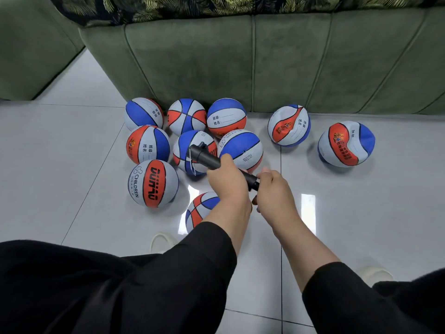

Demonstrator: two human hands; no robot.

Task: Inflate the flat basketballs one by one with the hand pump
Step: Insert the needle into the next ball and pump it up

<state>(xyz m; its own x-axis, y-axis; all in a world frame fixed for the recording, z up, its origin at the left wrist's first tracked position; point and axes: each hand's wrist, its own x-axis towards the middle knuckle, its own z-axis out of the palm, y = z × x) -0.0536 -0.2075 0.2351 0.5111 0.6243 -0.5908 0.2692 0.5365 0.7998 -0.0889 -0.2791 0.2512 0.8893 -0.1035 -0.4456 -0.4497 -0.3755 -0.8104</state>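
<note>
Holding the black hand pump [212, 160] in the air above the balls, the person grips its barrel with the left hand [227, 179], fingers curled round it, while the right hand [272, 189] closes on the handle end at 4 o'clock of the left. The needle end points toward 10 o'clock and sits in no ball, so I judge this a between-balls step: next, choose a flat ball and seat the needle in its valve. Under the left forearm lies one basketball [199, 208]; the cluster of basketballs [192, 131] sits at 12 o'clock. Two dented balls [289, 125] [346, 143] lie at 1 to 2 o'clock, well apart. Glossy pale floor tiles [72, 165] run to a green sofa [265, 63] behind.
</note>
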